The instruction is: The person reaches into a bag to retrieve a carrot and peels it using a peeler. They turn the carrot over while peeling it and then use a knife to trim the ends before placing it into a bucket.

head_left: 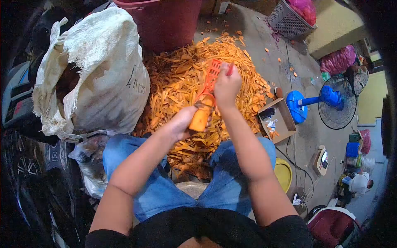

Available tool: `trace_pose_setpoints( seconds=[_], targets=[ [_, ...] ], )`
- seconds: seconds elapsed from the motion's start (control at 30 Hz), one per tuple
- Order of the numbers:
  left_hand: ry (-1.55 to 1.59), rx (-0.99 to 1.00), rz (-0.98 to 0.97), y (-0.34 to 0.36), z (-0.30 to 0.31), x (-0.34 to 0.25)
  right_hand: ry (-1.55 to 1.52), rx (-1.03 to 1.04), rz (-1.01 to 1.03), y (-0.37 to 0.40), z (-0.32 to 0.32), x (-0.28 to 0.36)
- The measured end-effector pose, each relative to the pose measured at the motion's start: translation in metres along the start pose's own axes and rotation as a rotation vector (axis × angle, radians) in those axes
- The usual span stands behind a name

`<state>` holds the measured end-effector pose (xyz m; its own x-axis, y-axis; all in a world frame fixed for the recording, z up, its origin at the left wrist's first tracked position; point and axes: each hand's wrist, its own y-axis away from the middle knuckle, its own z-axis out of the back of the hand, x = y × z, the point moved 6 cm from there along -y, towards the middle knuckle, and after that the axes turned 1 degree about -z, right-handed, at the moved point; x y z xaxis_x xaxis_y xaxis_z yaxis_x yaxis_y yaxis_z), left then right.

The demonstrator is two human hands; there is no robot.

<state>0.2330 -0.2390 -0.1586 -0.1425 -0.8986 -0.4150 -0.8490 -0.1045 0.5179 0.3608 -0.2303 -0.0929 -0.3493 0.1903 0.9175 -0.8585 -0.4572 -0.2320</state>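
My left hand (185,122) is wrapped round a thick carrot (200,118), its smooth orange end pointing toward me. Above it, my right hand (227,87) is closed on a red-orange plastic peeler (212,75) with a slotted body. The peeler's lower end meets the far part of the carrot, where some darker skin shows; its blade is too blurred to make out. Right under both hands spreads a big heap of orange peelings (178,93), mostly long strips with some round slices.
A white woven sack (103,74) stands at left, beside a dark red tub (165,25). To the right are a cardboard box (285,118), a blue fan (326,101), cables and a yellow lid (283,175). A grey crate (287,20) stands farther back; a person (359,182) is far right.
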Motion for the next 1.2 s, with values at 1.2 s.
trace_pose_setpoints(
  seconds=[1.2],
  targets=[
    [-0.339,-0.058,0.004,0.018,-0.01,0.002,0.142,-0.319,0.026,-0.048,0.027,-0.065]
  ],
)
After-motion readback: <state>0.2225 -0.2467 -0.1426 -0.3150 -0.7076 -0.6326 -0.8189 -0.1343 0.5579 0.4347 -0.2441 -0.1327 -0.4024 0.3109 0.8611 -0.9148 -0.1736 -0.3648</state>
